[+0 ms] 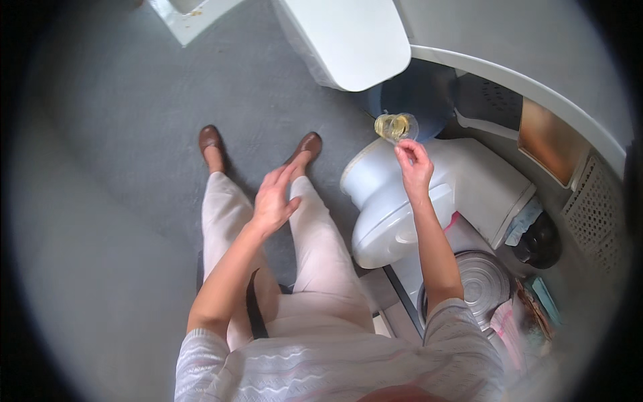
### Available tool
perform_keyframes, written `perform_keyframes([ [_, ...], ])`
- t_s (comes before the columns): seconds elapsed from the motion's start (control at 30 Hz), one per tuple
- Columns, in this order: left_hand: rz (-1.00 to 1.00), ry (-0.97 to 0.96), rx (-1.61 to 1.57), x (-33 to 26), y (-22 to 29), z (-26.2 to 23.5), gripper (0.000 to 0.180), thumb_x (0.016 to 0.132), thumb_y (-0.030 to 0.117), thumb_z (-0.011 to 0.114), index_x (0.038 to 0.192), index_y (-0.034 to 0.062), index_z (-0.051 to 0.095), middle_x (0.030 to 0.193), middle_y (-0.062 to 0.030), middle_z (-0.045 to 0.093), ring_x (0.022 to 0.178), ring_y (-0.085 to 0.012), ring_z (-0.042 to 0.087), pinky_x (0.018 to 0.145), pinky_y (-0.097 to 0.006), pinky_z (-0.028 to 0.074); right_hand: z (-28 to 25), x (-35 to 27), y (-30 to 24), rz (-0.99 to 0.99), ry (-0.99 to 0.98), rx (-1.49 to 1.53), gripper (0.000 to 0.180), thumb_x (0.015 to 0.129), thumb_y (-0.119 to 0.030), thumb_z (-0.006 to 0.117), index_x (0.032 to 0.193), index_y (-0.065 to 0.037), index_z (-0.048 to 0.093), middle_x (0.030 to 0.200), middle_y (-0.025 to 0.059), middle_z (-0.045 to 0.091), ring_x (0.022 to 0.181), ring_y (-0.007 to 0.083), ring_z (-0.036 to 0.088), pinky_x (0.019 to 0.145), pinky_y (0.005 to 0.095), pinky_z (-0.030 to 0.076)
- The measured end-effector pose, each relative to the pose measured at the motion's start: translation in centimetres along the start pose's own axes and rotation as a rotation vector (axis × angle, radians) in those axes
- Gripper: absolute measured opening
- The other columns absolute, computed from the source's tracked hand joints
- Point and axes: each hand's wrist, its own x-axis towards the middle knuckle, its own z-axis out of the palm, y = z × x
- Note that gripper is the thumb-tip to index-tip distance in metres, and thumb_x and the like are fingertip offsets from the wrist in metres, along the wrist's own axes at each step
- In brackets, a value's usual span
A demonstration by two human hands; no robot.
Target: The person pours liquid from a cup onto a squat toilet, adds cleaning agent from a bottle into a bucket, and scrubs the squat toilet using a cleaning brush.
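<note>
Left hand: (271, 201) No object is seen in it; the fingers are extended and the thumb is set apart. The palm is hidden. It is held over the gap between the legs, (311, 231) apparently for balance or to be kept out of the way.
Left forearm: (224, 281) Angled forward and inward, back of the hand uppermost.
White bin: (348, 43) Stood ahead, near the dark blue tub, (429, 87) probably so that both are kept within reach.
White container: (378, 228) Tilted beneath the right hand's reach, its rounded end turned toward the legs; it appears to be stored among the other wares rather than set out for use.
Clear cup: (396, 126) Located at the right hand's fingertips, above the gap where tub and container meet. It is tipped; yellowish contents or tint are visible. Whether liquid is inside cannot be told.
Right hand: (416, 171) A narrow pinch is closed on the cup's near edge, thumb against fingers, presumably so that the contents are not touched.
Right forearm: (435, 248) Extended almost straight forward, passed above the container and beside the round metal lid. (483, 288)
</note>
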Motion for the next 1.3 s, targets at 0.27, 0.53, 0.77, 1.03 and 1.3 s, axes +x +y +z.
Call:
perform_keyframes([
  [0.27, 0.441, 0.356, 0.102, 2.1, 6.5, -8.9, 0.077, 0.056, 0.011, 0.072, 0.123, 0.0077, 0.034, 0.121, -0.0147, 0.040, 0.111, -0.0322, 0.039, 0.090, -0.039, 0.035, 6.3, -5.1, -15.4, -0.319, -0.242, 0.195, 0.018, 0.068, 0.000, 0.066, 0.084, -0.002, 0.060, 0.091, 0.0079, 0.059, 0.079, 0.0161, 0.057, 0.070, 0.0255, 0.046],
  [0.53, 0.357, 0.563, -0.141, -2.2, 3.9, -21.3, 0.061, 0.060, 0.013, 0.071, 0.114, 0.0045, 0.044, 0.104, -0.0113, 0.054, 0.094, -0.0235, 0.055, 0.081, -0.031, 0.044, 8.0, -7.4, -26.4, -0.229, -0.350, 0.517, 0.036, 0.074, 0.001, 0.059, 0.109, -0.006, 0.052, 0.097, 0.0057, 0.058, 0.083, 0.0123, 0.057, 0.072, 0.0237, 0.046],
  [0.77, 0.304, 0.731, -0.233, -4.2, 4.3, -30.9, 0.057, 0.062, 0.010, 0.071, 0.113, 0.0041, 0.046, 0.099, -0.0035, 0.057, 0.093, -0.0126, 0.053, 0.083, -0.026, 0.042, 8.9, -10.7, -18.2, -0.063, -0.339, 0.230, 0.020, 0.079, -0.009, 0.056, 0.098, -0.002, 0.057, 0.081, 0.0078, 0.063, 0.071, 0.0128, 0.061, 0.063, 0.0238, 0.048],
  [1.03, 0.362, 0.775, -0.518, -4.8, 5.7, -35.2, 0.053, 0.063, 0.008, 0.073, 0.109, 0.0027, 0.046, 0.097, -0.0031, 0.056, 0.087, -0.0115, 0.054, 0.077, -0.024, 0.045, 6.9, -12.5, -12.1, 0.126, -0.377, 0.097, 0.021, 0.077, -0.009, 0.052, 0.096, -0.003, 0.058, 0.071, 0.0086, 0.062, 0.062, 0.0156, 0.061, 0.059, 0.0261, 0.048],
  [1.3, 0.260, 0.794, -0.493, -5.2, 6.7, -35.6, 0.057, 0.062, 0.008, 0.074, 0.111, 0.0016, 0.046, 0.097, -0.0047, 0.055, 0.088, -0.0137, 0.055, 0.077, -0.025, 0.045, 2.6, -9.3, -10.1, 0.138, -0.359, 0.162, 0.021, 0.077, -0.009, 0.052, 0.097, -0.002, 0.057, 0.071, 0.0075, 0.061, 0.061, 0.0140, 0.061, 0.057, 0.0252, 0.047],
])
